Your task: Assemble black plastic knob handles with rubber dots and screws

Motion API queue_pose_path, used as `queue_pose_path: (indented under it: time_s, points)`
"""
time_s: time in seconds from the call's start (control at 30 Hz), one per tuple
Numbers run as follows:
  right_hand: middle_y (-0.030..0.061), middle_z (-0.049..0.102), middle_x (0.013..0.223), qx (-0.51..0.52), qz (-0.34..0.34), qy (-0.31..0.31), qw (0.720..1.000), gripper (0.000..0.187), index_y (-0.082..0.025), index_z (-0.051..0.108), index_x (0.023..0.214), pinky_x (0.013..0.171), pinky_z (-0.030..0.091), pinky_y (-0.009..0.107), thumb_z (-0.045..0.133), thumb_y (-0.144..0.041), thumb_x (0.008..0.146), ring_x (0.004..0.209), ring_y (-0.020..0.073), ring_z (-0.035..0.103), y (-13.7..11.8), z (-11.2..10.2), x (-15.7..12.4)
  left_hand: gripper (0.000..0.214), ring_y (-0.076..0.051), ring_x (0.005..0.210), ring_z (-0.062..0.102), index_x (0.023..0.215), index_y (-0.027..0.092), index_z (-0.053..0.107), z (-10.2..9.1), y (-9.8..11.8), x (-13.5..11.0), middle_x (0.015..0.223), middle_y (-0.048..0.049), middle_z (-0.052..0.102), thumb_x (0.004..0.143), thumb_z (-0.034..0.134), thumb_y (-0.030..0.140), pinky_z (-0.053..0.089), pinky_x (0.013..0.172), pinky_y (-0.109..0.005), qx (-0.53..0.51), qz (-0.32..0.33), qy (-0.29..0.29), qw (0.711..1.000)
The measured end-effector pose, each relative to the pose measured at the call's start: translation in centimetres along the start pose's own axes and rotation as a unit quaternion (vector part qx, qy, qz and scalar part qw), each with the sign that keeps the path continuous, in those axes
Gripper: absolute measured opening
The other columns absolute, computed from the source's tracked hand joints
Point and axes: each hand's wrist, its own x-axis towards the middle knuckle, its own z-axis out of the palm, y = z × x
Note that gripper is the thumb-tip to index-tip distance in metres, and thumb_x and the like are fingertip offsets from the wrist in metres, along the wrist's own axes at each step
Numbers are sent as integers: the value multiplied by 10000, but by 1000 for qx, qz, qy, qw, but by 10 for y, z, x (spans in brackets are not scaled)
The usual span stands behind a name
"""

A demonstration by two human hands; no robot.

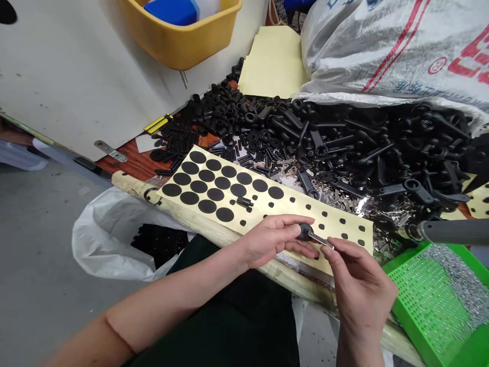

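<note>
Over the front part of a pale yellow sticker sheet, my left hand pinches a small round black plastic part between thumb and fingers. My right hand grips a thin silver metal strip by its near end; the other end meets the face of the black part. Whether the strip sits in the part or only touches it, I cannot tell. On the sheet, left of my hands, lies a short black cylindrical piece. Large black round stickers fill the sheet's left side, small dark dots its right.
Behind the sheet spreads a heap of black plastic parts, with small metal pieces before it. A green basket of small silvery pieces and a grey tool shaft stand right. A yellow bin and white sack are behind.
</note>
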Motion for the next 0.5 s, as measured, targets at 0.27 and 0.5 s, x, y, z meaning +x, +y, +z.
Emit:
queue_pose_path:
  time_s: [0.27,0.5]
  points:
    - [48,722,749,32,19,13,999,119,-200,729,756,634,562,313,792,-247,666,692,178,671,1,0,-2,419,-154,595,646,1034,97,676,4,2,0,700,-71,665,847,620,468,472,554,-249,54,-16,2,998]
    - [35,719,738,48,17,11,999,114,-203,727,759,622,561,293,792,-225,668,680,163,670,0,0,-3,485,-143,572,634,1002,104,684,3,2,2,677,-58,645,822,609,548,463,525,-233,78,-31,-11,996]
